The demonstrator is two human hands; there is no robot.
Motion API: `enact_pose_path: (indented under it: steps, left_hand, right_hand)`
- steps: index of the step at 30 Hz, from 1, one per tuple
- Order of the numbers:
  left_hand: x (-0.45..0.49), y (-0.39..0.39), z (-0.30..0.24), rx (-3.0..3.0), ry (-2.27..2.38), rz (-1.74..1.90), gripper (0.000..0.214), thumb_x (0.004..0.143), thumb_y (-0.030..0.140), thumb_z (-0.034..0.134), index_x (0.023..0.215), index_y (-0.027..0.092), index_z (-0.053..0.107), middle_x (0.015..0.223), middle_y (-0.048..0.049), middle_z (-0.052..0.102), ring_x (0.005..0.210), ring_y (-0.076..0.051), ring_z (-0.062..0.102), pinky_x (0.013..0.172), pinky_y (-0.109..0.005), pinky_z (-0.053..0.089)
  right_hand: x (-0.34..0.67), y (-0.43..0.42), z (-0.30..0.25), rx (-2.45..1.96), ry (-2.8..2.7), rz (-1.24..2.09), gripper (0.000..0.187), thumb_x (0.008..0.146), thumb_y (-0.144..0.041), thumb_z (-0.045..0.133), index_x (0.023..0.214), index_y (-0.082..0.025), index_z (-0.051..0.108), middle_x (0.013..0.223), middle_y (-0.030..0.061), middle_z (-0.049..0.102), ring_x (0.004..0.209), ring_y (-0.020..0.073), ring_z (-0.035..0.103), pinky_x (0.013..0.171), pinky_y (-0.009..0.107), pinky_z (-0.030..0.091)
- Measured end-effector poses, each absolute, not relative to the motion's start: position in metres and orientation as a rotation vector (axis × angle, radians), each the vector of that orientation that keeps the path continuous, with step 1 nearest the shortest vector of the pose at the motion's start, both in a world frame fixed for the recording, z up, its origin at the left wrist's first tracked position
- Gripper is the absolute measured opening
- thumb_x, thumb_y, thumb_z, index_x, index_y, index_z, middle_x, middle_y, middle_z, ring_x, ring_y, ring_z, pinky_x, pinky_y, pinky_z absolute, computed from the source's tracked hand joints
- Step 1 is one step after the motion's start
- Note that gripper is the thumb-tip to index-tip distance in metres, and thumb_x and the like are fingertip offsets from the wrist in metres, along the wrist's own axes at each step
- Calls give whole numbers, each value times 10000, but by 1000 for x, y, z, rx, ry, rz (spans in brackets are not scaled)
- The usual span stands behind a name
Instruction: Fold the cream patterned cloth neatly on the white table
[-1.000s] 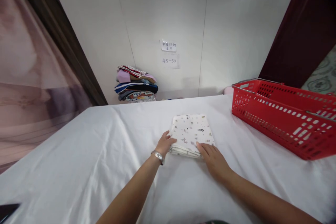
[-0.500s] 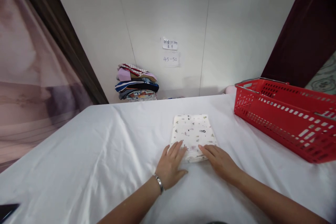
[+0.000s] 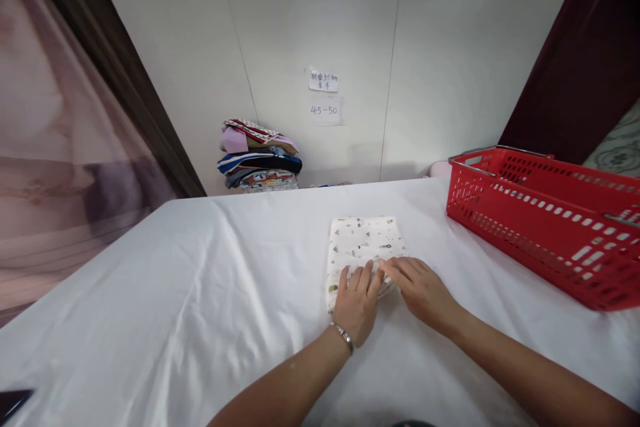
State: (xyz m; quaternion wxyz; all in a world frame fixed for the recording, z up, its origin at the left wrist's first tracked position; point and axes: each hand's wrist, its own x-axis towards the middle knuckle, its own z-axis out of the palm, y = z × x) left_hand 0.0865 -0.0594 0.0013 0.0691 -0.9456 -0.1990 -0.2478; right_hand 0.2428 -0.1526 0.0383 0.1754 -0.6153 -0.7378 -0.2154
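Note:
A white cloth (image 3: 364,237) printed with small motifs lies folded into a neat rectangle on the white-covered table (image 3: 150,293). My left hand (image 3: 357,305), a silver bracelet at its wrist, rests on the near part of the cloth with fingers stretched out and slightly apart. At the near right corner my right hand (image 3: 424,293) is closed on the cloth's edge, which looks a little raised there. The fingertips of both hands almost meet over the cloth. Part of the near edge is hidden beneath them.
A red plastic basket (image 3: 530,227) with metal handles stands at the right. Behind the table's far edge is a stack of folded fabrics (image 3: 263,157). Handwritten paper labels (image 3: 326,111) hang on the wall. A dark object (image 3: 14,403) shows at the lower left.
My left hand has slid to the right across the cloth, towards my right hand. My right hand has moved slightly up and now pinches the near right corner.

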Motion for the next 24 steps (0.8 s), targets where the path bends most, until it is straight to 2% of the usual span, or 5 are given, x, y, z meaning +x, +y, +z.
enact_pose_path:
  steps: [4,9,16,20,24]
  left_hand:
    - [95,-60,3,-2813,-645,-759,552,796,103,436,1332,190,330,1272,-85,485,1075,-219,481,987,-469,325]
    - [110,-62,16,-2880,-658,-785,520,841,120,390,1350,171,295,1145,-92,535,976,-211,511,926,-434,370]
    - [123,-57,31,-2922,-670,-754,353,843,132,385,1191,137,449,949,-84,570,862,-220,524,749,-375,431]
    - [120,-49,45,-2915,-660,-722,376,825,147,415,1201,145,432,950,-78,572,852,-219,536,768,-373,432]
    - [115,-42,67,-2940,-644,-703,439,803,164,429,1241,154,395,1002,-80,577,866,-221,547,769,-363,436]
  right_hand:
    - [243,-152,35,-1740,-2096,-598,578,774,34,333,1312,-170,388,1113,106,570,1005,219,513,829,405,453]
    - [244,-151,40,-1707,-2070,-602,573,790,6,335,1326,-193,372,1118,107,574,1001,220,528,821,401,465]
    - [249,-148,41,-1651,-1997,-619,579,818,-26,325,1371,-197,302,1130,118,572,1011,224,539,818,424,475]
    - [258,-148,42,-1560,-1916,-610,615,842,-86,398,1408,-201,188,1233,137,505,1130,252,473,889,463,443]
    - [270,-150,44,-1536,-1770,-467,728,840,-256,517,1422,-192,85,1362,156,379,1236,279,376,963,498,389]
